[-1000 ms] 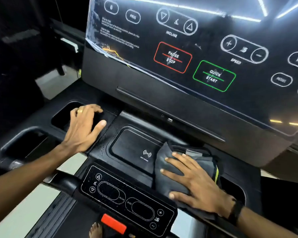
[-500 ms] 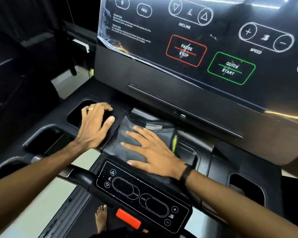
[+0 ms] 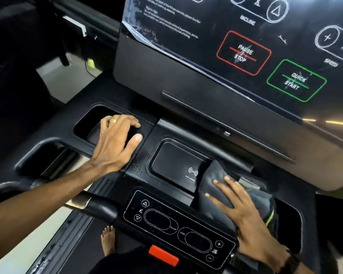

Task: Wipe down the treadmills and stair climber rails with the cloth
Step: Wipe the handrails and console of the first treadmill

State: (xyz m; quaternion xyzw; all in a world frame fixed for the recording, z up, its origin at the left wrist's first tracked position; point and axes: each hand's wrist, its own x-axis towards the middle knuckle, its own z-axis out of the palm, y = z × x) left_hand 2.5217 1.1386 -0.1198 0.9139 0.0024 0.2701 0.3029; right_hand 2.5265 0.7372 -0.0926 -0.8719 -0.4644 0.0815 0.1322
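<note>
Here, from the left, I count 2 cup wells sunk into the treadmill console (image 3: 111,91), 1 charging pad (image 3: 176,165), 1 small control panel (image 3: 178,228) with 1 red tab (image 3: 163,255) below it, and 1 cloth (image 3: 216,180). My left hand (image 3: 115,141) rests on the console at the edge of the inner well (image 3: 91,123), fingers bent over its rim with nothing in its grip, 1 ring (image 3: 112,120) on a finger. The dark cloth lies bunched just right of the charging pad, under my right hand (image 3: 244,216). That grip is wide: fingers straight and spread, pressing flat on the cloth, not curled around it. 1 bare foot (image 3: 108,240) shows on the belt below.
</note>
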